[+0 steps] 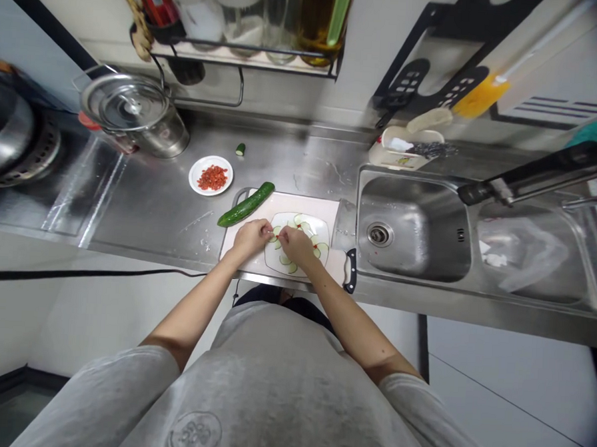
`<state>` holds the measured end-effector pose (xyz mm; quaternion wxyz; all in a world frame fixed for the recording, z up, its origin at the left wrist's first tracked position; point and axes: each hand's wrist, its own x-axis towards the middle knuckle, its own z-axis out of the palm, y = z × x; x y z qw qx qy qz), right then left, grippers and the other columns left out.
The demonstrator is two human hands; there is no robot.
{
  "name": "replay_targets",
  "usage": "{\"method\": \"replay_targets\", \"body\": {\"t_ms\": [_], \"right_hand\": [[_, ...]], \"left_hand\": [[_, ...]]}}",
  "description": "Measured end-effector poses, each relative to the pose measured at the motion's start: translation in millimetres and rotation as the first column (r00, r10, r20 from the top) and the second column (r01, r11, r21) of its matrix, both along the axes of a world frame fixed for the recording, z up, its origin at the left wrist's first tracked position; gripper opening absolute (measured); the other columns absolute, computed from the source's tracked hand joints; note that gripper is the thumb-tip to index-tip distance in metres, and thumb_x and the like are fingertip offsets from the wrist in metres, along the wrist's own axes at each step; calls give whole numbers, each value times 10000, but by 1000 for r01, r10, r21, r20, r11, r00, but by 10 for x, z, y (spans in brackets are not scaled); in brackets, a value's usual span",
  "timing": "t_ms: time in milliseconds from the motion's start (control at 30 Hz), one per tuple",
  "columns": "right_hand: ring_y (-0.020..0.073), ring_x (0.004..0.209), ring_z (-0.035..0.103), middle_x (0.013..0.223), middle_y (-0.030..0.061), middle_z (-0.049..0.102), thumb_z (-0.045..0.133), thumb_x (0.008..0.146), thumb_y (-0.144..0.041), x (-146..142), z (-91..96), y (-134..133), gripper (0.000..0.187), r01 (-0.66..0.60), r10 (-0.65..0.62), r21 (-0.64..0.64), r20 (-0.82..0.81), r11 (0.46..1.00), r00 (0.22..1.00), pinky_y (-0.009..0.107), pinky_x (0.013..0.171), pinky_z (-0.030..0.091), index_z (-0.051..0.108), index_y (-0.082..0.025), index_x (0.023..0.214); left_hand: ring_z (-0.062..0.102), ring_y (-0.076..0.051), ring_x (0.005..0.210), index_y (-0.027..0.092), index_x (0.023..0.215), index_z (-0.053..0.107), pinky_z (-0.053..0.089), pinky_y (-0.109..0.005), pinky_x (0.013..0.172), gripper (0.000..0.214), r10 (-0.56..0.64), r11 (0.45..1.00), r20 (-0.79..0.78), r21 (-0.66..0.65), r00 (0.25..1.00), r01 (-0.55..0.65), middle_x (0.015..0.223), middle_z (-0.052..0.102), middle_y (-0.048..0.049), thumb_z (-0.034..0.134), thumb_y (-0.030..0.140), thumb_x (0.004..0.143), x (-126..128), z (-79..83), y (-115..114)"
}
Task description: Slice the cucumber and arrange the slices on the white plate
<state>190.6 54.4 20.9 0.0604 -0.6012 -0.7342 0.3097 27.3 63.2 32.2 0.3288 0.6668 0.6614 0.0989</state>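
Observation:
Both my hands meet over the left side of a white squarish plate (272, 262). My left hand (252, 239) has its thumb and fingers pinched together; my right hand (298, 247) is pinched just beside it. Whatever small thing sits between the fingertips is too small to make out. Thin cucumber slices (320, 246) lie on the plate in flower-like groups with red dots at their centres. Under the plate is a pale cutting board (235, 255). A whole-looking green cucumber (247, 205) rests across its upper left corner. Chopped red pieces (213, 177) fill a small round plate (193, 179).
A knife with a black handle (351, 271) lies at the board's right edge. Further right is a steel sink (417, 246). A cut cucumber end (240, 149) sits behind the board. On the left stands a lidded steel pot (166, 130); a jar shelf (257, 60) hangs above.

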Motion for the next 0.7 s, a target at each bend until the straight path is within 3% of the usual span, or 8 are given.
{"method": "replay_targets", "body": {"t_ms": [700], "right_hand": [[162, 764, 562, 835, 22, 664, 439, 919, -295, -6, -19, 26, 182, 32, -29, -45, 48, 998, 998, 256, 591, 295, 600, -213, 893]], "left_hand": [[528, -140, 716, 232, 846, 646, 297, -246, 589, 144, 15, 1000, -58, -23, 998, -17, 778, 621, 13, 656, 316, 729, 95, -65, 20]]}}
